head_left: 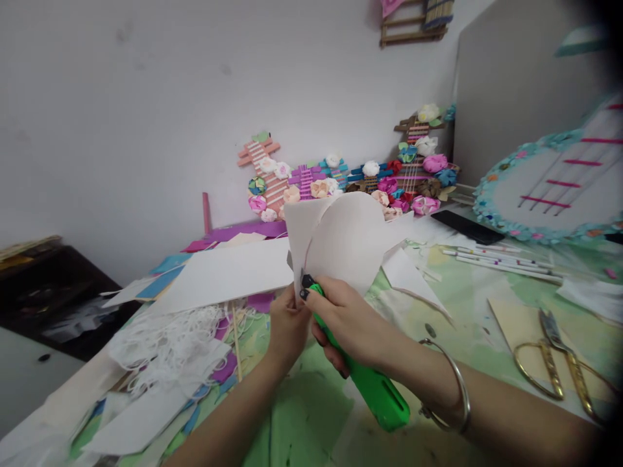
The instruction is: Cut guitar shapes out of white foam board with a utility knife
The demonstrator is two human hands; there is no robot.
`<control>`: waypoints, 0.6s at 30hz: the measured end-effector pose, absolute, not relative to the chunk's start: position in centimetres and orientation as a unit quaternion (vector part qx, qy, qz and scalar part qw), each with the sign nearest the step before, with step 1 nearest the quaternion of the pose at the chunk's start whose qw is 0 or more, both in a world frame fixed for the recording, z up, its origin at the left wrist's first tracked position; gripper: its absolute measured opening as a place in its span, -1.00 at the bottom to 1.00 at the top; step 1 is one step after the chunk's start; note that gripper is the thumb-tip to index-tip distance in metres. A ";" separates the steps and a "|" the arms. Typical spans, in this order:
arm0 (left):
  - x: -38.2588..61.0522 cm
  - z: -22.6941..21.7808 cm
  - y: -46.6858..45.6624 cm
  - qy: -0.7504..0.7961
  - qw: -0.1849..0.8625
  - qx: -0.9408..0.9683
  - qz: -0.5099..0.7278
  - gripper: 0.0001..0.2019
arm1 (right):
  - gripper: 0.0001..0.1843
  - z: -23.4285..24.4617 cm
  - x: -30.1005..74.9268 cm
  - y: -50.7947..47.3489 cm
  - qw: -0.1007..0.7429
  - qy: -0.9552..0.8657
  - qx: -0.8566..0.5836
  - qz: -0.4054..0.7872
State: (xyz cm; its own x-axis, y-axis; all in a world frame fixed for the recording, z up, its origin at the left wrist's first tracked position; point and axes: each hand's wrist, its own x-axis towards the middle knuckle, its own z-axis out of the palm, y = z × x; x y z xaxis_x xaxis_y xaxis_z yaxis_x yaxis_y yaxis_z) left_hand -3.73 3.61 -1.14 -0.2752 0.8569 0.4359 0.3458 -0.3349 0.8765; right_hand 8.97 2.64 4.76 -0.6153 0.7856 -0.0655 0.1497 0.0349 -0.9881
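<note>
My right hand (348, 318) is wrapped round a green utility knife (377, 392), its black tip end up against a white foam board or card (345, 240). The board stands upright in front of me and has a rounded outline, with a curved cut line running down its left part. The blade shows at the board's left edge, beside the line. My left hand (289, 318) pinches the board's lower left edge, close to the knife's tip. Part of the left fingers is hidden behind the right hand. A silver bangle is on my right wrist.
Gold-handled scissors (559, 357) lie at the right. Behind them are thin white sticks (501, 259) and a black phone (467, 227). Tangled white string (165, 344) and paper scraps cover the left. Flower-decorated stick crafts (306, 181) lean on the wall; a blue-rimmed instrument-shaped piece (549, 175) stands right.
</note>
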 end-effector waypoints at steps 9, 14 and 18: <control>-3.4 -1.9 3.5 0.532 0.251 0.543 0.600 -0.85 | -0.84 4.8 9.1 2.9 0.268 -0.668 -0.350 0.600; -2.3 -1.4 3.0 0.518 0.282 0.543 0.598 -0.88 | -0.82 5.2 9.2 3.0 0.279 -0.681 -0.363 0.572; -2.7 -1.3 3.2 0.541 0.245 0.542 0.595 -0.90 | -0.83 5.3 9.3 2.7 0.268 -0.684 -0.380 0.562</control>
